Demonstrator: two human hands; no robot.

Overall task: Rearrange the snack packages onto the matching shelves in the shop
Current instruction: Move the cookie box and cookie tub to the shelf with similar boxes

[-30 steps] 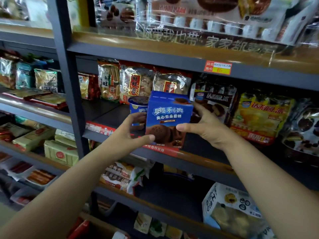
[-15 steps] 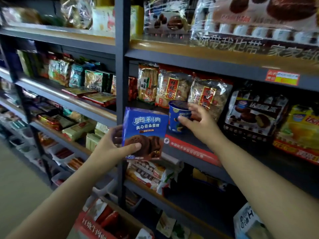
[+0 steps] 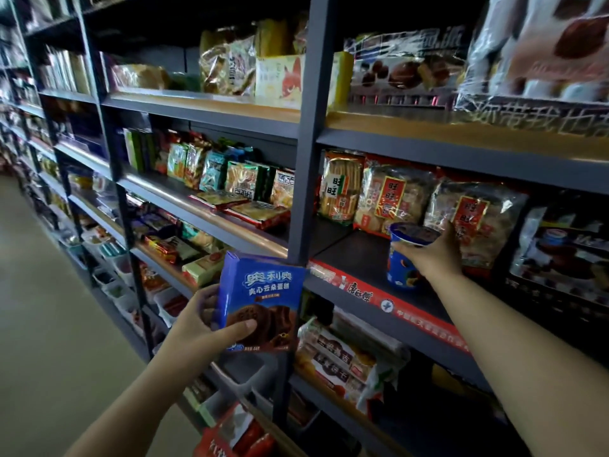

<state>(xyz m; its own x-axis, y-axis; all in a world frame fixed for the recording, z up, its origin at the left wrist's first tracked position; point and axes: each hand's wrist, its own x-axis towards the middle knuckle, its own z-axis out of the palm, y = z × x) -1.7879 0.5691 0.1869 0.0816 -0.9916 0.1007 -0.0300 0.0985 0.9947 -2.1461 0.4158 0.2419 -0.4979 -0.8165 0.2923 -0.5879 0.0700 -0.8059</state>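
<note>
A blue biscuit box (image 3: 262,301) with dark round biscuits printed on it is held upright in my left hand (image 3: 206,326), out in front of the grey shelf post (image 3: 301,192). My right hand (image 3: 433,253) reaches onto the middle shelf (image 3: 349,249) and wraps around a blue snack cup (image 3: 403,258) that stands on the dark shelf board near the front edge. Behind the cup stand clear bags of rice crackers (image 3: 390,199) with red labels.
Tall grey shelving runs away to the left, packed with snack bags (image 3: 230,176) and flat packs (image 3: 250,209). Dark biscuit bags (image 3: 560,252) stand right of the cup. Bagged snacks (image 3: 333,354) lie on the shelf below. The floor aisle (image 3: 43,324) lies to the left.
My left hand has carried the blue box down and left, off the shelf. My right hand has let go of the box and closed around the blue cup. The view has swung left.
</note>
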